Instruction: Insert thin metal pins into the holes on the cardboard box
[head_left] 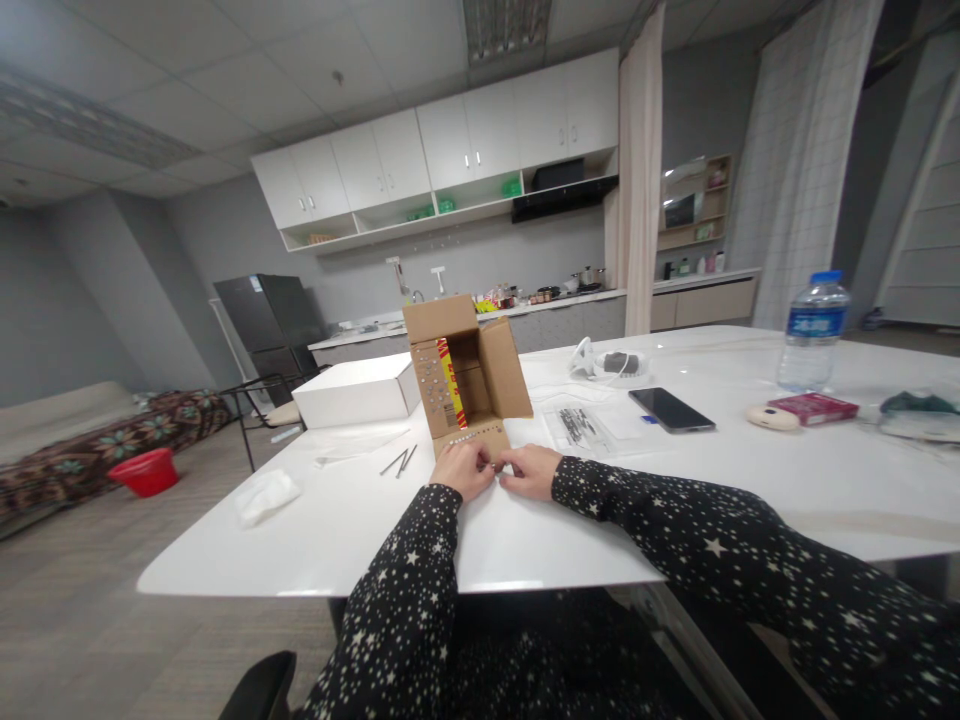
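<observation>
An open brown cardboard box point(463, 372) lies on its side on the white table point(420, 540), its opening facing me and its flaps spread. My left hand point(463, 468) and my right hand point(530, 471) rest side by side on the table just in front of the box's lower flap point(474, 437), fingertips meeting between them. The fingers pinch something tiny that I cannot make out. Both arms wear black sleeves with white stars.
A white flat box point(355, 391) stands left of the cardboard box, with thin metal rods point(400, 461) and crumpled white tissue point(265, 495) nearby. To the right lie a clear plastic bag point(581, 426), a phone point(670, 409), a water bottle point(812, 331) and a red packet point(814, 407).
</observation>
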